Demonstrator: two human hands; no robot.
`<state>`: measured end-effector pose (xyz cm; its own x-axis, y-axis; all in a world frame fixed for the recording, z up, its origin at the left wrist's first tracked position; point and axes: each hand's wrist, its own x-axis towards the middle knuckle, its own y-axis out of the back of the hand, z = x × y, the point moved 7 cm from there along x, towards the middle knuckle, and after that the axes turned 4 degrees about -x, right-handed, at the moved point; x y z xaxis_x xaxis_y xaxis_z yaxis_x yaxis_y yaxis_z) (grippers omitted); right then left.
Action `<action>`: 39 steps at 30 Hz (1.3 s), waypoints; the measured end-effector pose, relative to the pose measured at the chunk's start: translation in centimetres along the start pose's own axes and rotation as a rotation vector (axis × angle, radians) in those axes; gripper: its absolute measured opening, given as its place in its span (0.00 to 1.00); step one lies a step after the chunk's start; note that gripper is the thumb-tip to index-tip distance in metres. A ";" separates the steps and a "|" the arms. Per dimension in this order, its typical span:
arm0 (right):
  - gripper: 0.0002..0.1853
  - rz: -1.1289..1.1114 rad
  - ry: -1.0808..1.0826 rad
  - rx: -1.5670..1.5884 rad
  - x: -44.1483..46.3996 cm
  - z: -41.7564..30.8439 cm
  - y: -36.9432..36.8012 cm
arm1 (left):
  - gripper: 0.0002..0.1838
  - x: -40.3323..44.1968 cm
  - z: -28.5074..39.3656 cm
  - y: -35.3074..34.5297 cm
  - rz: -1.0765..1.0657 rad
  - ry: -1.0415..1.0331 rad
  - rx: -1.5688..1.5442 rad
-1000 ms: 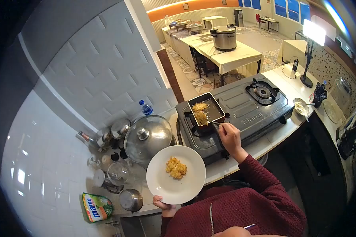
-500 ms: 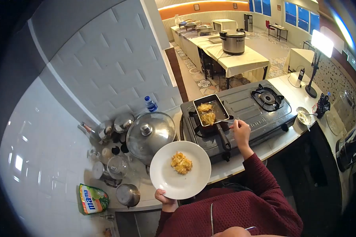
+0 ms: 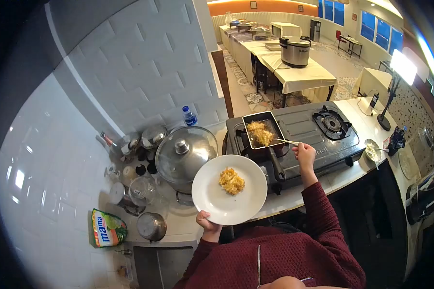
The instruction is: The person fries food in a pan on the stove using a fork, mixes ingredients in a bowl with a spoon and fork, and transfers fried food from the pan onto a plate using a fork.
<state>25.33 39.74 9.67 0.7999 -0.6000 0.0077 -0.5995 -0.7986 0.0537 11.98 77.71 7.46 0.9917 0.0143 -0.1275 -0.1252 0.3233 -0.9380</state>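
Observation:
My left hand grips the near rim of a white plate, thumb on top. One golden-brown fritter lies on the plate. My right hand is closed round the handle of a thin metal utensil; its far end reaches into the pan, and I cannot tell if it is a fork or a spoon. The square frying pan sits on the left burner, its black handle pointing toward me. Browned fritters lie close together in its left part, by the utensil's end.
The gas stove has a second burner at right. Left of it stand a large lidded pot, a water bottle, a steel pot and a green refill pouch. A small bowl sits at the right.
The utensil's end has moved up to the fritters, and the fritters now lie bunched together, where a gap showed between them. My left hand has raised the plate slightly toward the stove.

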 end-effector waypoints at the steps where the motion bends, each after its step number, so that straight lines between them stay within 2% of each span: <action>1: 0.17 -0.014 -0.026 0.026 0.0 0.0 -0.1 | 0.42 0.2 -0.2 0.2 0.007 0.003 0.008; 2: 0.13 -0.068 -0.070 0.044 -0.1 0.1 -0.3 | 0.40 0.5 -0.3 0.8 -0.005 -0.008 0.022; 5: 0.12 -0.103 -0.057 0.105 -0.8 -1.3 -0.4 | 0.38 0.8 -0.4 1.6 0.087 -0.075 0.062; 6: 0.11 -0.121 -0.072 0.139 -1.4 -2.1 -0.5 | 0.38 0.8 -0.6 1.4 0.061 -0.081 0.055; 10: 0.12 -0.185 -0.083 0.206 -4.1 -4.7 -0.9 | 0.39 0.7 -0.9 0.5 0.093 -0.053 0.049; 17: 0.12 -0.306 -0.128 0.170 -8.8 -4.3 -2.2 | 0.39 0.4 -1.0 0.1 0.117 -0.080 0.084; 22: 0.16 -0.291 -0.006 0.087 -10.7 -5.8 -2.5 | 0.37 0.1 -0.9 0.4 0.196 -0.118 0.124; 25: 0.16 -0.273 0.165 -0.069 -11.8 -6.9 -2.5 | 0.36 0.1 -0.8 0.6 0.177 -0.163 0.107; 28: 0.15 -0.257 0.208 -0.104 -12.8 -7.1 -3.0 | 0.40 0.0 -0.7 0.7 0.212 -0.173 0.130; 31: 0.15 -0.290 0.204 -0.135 -13.3 -7.3 -3.6 | 0.37 0.1 -0.6 0.9 0.148 -0.158 0.100; 35: 0.15 -0.296 0.200 -0.115 -13.5 -7.1 -4.1 | 0.39 -0.1 -0.4 0.4 0.136 -0.166 0.063; 37: 0.16 -0.304 0.170 -0.083 -13.4 -6.7 -4.3 | 0.39 -0.2 -0.3 0.2 0.124 -0.158 0.057; 39: 0.16 -0.325 0.048 0.031 -12.9 -5.9 -4.3 | 0.40 -0.3 -0.1 0.6 0.120 -0.153 0.065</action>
<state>17.76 51.15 15.25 0.9495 -0.3109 0.0423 -0.3123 -0.9495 0.0304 11.64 77.77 6.91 0.9631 0.1980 -0.1825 -0.2459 0.3706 -0.8957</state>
